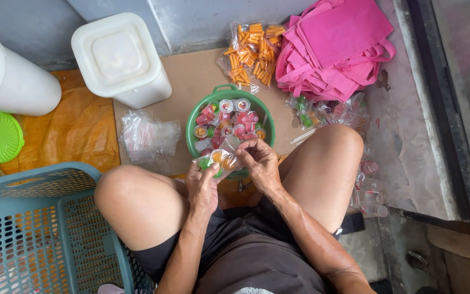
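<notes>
Hands meet above a round green plastic basin heaped with small clear jelly cups. Left hand cradles a crinkled clear plastic bag of jelly cups, green and orange showing inside; right hand pinches the bag's top edge. Behind lie one glossy packet of orange stick snacks, one stack of pink fabric bags and two white plastic tubs.

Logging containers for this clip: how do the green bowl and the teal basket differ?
The green bowl is round, solid-walled and full of small jelly cups; the teal basket is rectangular, perforated and much larger. The bowl sits ahead between the knees; the basket lies at the person's left. Both look plastic.
</notes>
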